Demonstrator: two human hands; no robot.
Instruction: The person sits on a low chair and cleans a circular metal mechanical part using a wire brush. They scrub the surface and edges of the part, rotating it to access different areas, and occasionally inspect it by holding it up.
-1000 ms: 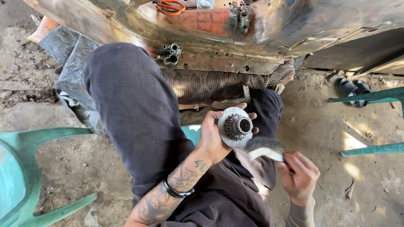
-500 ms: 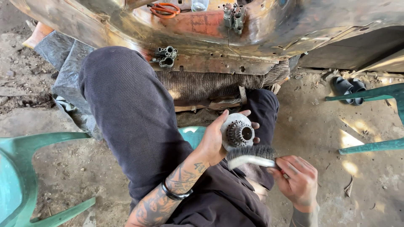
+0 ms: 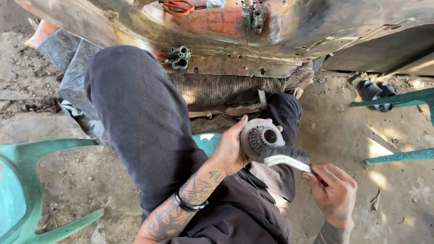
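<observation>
My left hand [image 3: 230, 149] grips a round grey metal gear part [image 3: 261, 138] with a toothed hub and a centre hole, held above my lap. My right hand [image 3: 333, 190] holds a wire brush [image 3: 287, 156] by its handle. The brush's dark bristles lie against the lower edge of the gear part. I sit with my legs in dark trousers [image 3: 144, 122], the left knee raised. A black band circles my tattooed left forearm.
A worn, rusty metal bench [image 3: 226, 40] stands ahead, with small metal fittings [image 3: 178, 57], orange pliers [image 3: 178, 7] and a cluster of tubes [image 3: 253, 12] on it. Green plastic chairs stand at left [image 3: 27, 180] and right [image 3: 402, 126]. Dark sandals [image 3: 376, 92] lie on the dirt floor.
The right hand has brought the wire brush up and left against the lower edge of the gear part. The left hand keeps holding the part.
</observation>
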